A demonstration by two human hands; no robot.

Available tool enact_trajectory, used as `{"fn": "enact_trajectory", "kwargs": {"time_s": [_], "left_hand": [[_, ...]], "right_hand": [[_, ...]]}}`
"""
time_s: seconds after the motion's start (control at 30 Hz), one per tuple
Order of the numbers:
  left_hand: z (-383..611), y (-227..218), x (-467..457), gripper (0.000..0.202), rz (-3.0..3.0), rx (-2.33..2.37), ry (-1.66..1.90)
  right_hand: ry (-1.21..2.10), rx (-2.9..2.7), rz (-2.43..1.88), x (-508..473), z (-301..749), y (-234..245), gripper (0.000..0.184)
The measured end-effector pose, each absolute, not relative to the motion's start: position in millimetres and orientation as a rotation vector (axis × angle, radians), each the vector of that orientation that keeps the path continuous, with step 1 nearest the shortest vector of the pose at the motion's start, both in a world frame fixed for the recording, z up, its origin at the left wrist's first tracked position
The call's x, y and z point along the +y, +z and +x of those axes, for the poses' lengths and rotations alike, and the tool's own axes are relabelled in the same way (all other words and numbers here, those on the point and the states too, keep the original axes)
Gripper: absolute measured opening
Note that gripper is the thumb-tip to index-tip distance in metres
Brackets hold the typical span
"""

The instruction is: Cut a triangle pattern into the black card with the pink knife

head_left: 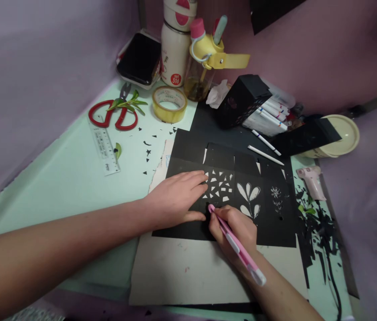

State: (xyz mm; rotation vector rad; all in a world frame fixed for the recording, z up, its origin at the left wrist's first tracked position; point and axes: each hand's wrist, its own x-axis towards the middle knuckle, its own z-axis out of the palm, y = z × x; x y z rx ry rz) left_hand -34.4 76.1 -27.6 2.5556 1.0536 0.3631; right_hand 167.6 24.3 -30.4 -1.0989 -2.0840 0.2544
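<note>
Right hand (pixel 243 226) gripping the pink knife (pixel 243 254) at the black paper (pixel 275 235) on the board (pixel 175 274), left hand (pixel 177 196) laid flat, grasping nothing: chips (pixel 224 190), leaves (pixel 255 193) and flower (pixel 276 192) already stand cut, while whatever remains under that palm is hidden.

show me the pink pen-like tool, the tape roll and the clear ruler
Pink pen-like tool (pixel 238 245), head view: middle of its barrel.
Tape roll (pixel 169 115), head view: yellow outer side.
Clear ruler (pixel 104 146), head view: its middle.

Black card (pixel 265 200) lies flat with leafy and angular openings; pink pen-shaped tool (pixel 240 251) tilted over it
</note>
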Motion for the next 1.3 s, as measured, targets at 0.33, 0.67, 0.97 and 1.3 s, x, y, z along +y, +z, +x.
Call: {"fn": "enact_trajectory", "kwargs": {"time_s": [0.33,0.67,0.97,1.3], "left_hand": [[-34.6,-29.0,76.0,0.065,2.575,1.06,0.389],[-35.3,-27.2,76.1,0.067,2.565,1.055,0.379],[-34.6,-28.0,76.2,0.067,2.575,1.051,0.388],[-34.4,-26.0,76.4,0.066,2.55,1.049,0.376]], "right_hand": [[0.147,-2.214,-1.04,21.6,168.6,-29.8,0.025],[0.147,-2.192,-1.042,19.4,169.0,-31.5,0.024],[0.121,-2.19,-1.064,21.0,166.1,-32.6,0.02],[0.157,-2.197,-1.055,19.9,168.3,-31.6,0.024]]}}
